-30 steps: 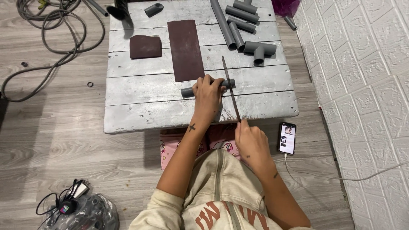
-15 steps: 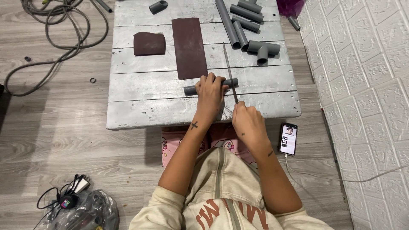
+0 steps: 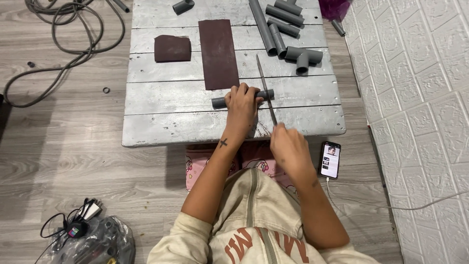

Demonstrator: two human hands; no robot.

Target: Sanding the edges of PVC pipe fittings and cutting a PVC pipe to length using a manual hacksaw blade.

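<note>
- The left hand (image 3: pixel 242 105) is pressing down on a short grey pipe (image 3: pixel 219 102) that is lying crosswise on the low grey wooden table (image 3: pixel 161 117), fingers wrapped over its middle so only the two ends are showing.
- The right hand (image 3: pixel 288 146) is gripping the near end of a thin saw blade (image 3: pixel 264 85), fingers closed tight around it at about 5 o'clock from the left hand.
- The blade is running away from the person toward 12 o'clock, crossing the pipe just beside the left hand's fingers and touching it near its right end.
- A long strip of dark sandpaper (image 3: pixel 218 53) is lying flat at 11 o'clock from the held pipe, with a smaller sandpaper piece (image 3: pixel 172 48) farther off at 10 o'clock.
- Loose pipe lengths and fittings (image 3: pixel 288 34) are sitting at 1 o'clock, on the table's far right part.
- A phone (image 3: pixel 330 160) is lying on the floor at 3 o'clock from the right hand, its screen lit.
- Coiled hose (image 3: pixel 58 44) is resting on the floor at 10 o'clock, well apart from the table.
</note>
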